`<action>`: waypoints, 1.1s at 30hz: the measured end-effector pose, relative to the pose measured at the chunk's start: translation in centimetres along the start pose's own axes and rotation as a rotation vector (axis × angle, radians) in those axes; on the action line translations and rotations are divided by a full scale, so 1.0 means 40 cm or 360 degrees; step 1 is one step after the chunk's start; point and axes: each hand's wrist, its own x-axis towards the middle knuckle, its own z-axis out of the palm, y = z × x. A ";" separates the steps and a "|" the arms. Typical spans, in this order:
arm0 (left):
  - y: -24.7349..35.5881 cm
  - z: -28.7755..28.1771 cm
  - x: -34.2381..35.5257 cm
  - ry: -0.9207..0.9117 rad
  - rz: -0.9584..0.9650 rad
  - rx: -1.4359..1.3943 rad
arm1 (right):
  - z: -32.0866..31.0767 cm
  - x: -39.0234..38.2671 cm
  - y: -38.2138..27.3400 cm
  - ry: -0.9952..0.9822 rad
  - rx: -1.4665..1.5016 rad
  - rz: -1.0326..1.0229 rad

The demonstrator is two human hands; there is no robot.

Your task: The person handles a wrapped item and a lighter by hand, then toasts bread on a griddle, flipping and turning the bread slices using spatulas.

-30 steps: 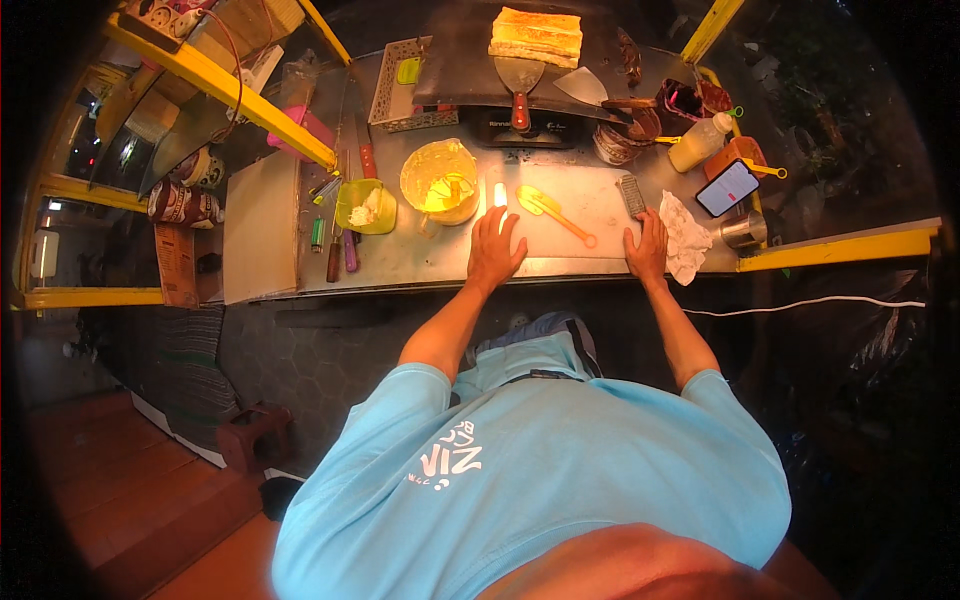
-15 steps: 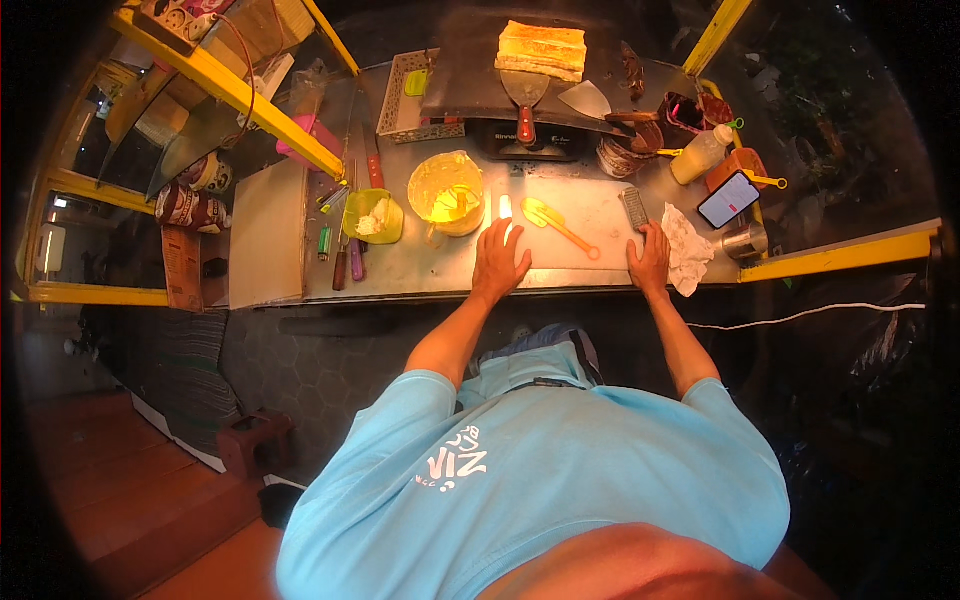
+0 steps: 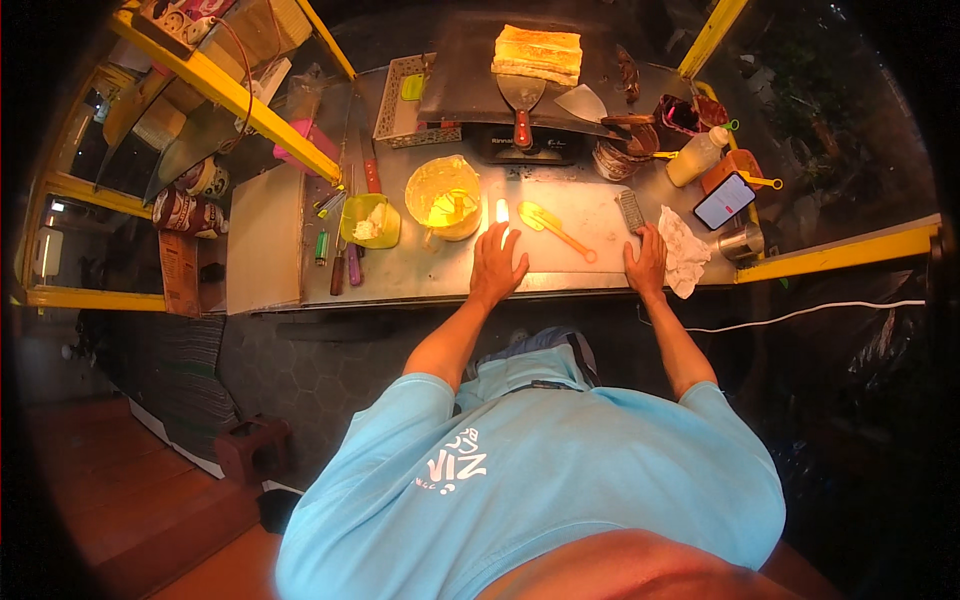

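Note:
My left hand point(image 3: 497, 265) lies palm down, fingers spread, on the near edge of a pale board point(image 3: 590, 200). My right hand point(image 3: 647, 262) rests at the board's right side with its fingers stretched out, right beside the near end of a small metal grater point(image 3: 629, 207); whether they touch is hard to tell. Between the hands lies a yellow spatula point(image 3: 560, 232) with an orange handle. Beyond them, a browned slab of bread point(image 3: 536, 55) sits on the dark griddle point(image 3: 455, 95), with a red-handled metal scraper point(image 3: 522, 110) against its near edge.
A yellow-smeared tub point(image 3: 443, 180) and a green container point(image 3: 370, 222) stand left of the board. Knives lie beyond them. To the right are a crumpled white cloth point(image 3: 685, 250), a phone point(image 3: 724, 201), a bottle point(image 3: 697, 156) and a metal cup point(image 3: 742, 242). Yellow posts frame the cart.
Both hands keep their place on the counter. The whole view has shifted very slightly; no object has visibly been moved.

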 end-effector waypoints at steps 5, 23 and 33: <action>0.000 0.001 -0.001 -0.0012 -0.0018 -0.0008 | 0.004 -0.001 0.007 0.0034 0.0047 -0.0002; 0.008 0.007 0.003 0.0026 0.0036 0.0019 | -0.005 -0.002 0.018 0.0073 -0.0054 -0.0047; -0.016 0.000 -0.009 0.0013 -0.0012 0.0060 | -0.017 0.303 -0.401 -0.0678 0.1779 0.0729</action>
